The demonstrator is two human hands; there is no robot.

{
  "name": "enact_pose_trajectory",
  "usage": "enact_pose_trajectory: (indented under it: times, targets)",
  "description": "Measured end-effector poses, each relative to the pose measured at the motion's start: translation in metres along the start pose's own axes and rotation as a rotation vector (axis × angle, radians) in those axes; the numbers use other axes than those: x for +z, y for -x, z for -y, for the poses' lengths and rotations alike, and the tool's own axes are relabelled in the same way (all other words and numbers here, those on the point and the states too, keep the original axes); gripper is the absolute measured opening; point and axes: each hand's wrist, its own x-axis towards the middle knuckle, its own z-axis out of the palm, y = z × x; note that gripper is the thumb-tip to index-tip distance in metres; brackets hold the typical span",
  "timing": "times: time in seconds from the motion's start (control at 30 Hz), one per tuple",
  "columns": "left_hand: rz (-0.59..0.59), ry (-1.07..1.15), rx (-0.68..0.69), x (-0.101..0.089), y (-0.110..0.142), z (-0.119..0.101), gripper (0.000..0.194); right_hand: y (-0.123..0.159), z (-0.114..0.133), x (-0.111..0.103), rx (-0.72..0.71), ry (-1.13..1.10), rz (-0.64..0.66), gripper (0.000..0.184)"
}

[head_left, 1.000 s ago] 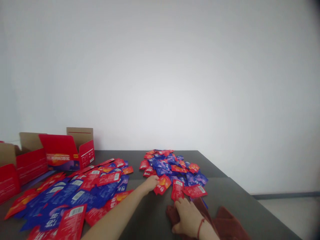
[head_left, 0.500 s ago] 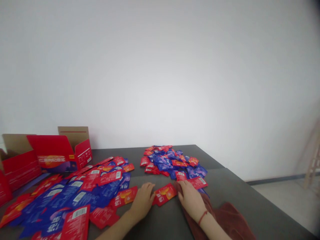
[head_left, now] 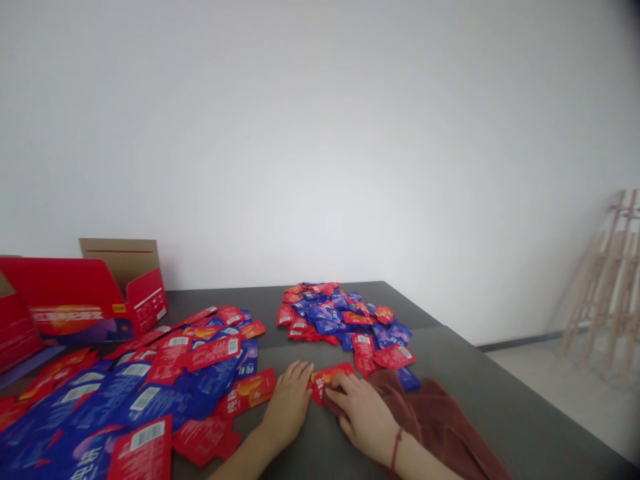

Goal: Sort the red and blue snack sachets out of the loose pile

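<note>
One red packet, maybe kept from sliding.
Left hand flat by its edge; right hand curled over brown cloth, can't tell if pinching.

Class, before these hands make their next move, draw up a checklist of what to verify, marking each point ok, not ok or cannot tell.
1. Red packet lying between left hand and right hand: ok.
2. Brown cloth in the right hand: ok, bunched under its fingers, the rest trailing on the table.
3. Packet's upper face fully uncovered: not ok, right fingers and cloth hide part.
4. Left fingers pressing the packet firmly: cannot tell, they are at its left edge.
5. Left pile separate from far pile: ok, bare table between.
</note>
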Motion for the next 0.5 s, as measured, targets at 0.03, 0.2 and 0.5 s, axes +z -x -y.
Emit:
enact_pose_trajectory:
  times: [0.03,0.2,0.5]
  targets:
    - [0.003,-0.018,-0.006,0.001,0.000,0.000,0.047,0.001,0.002,0.001,-0.016,-0.003,0.007,0.035]
    - [0.039,-0.053,-0.030,-0.005,-0.002,0.003,0.052,-0.001,-0.009,0.004,0.214,0.117,0.007,0.042]
    - [0.025,-0.071,-0.046,-0.003,-0.003,0.001,0.055,-0.043,0.008,0.007,0.249,0.207,0.073,0.026]
